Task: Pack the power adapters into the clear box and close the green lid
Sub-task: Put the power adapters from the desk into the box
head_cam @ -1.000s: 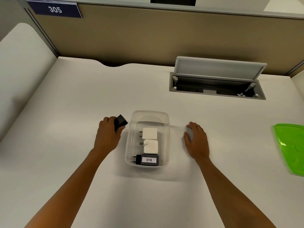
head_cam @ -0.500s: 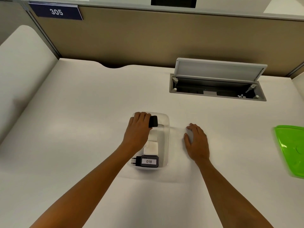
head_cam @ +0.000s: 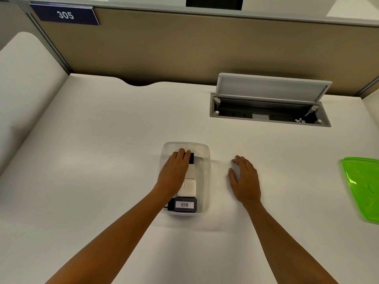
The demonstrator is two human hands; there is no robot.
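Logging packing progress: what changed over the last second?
The left hand carried the black adapter from beside the clear box into its far end, grip unreleased. Right hand stayed flat on the desk; green lid and other adapters unmoved.

The clear box [head_cam: 206, 171] looks like thin, glossy see-through plastic on a smooth, matt off-white desk [head_cam: 102, 160]. Well to its right, the green lid [head_cam: 363, 187] is shiny translucent plastic. Beyond the box, the cable hatch [head_cam: 272, 89] looks like matt grey metal, and the partition [head_cam: 184, 48] like dull tan cloth.
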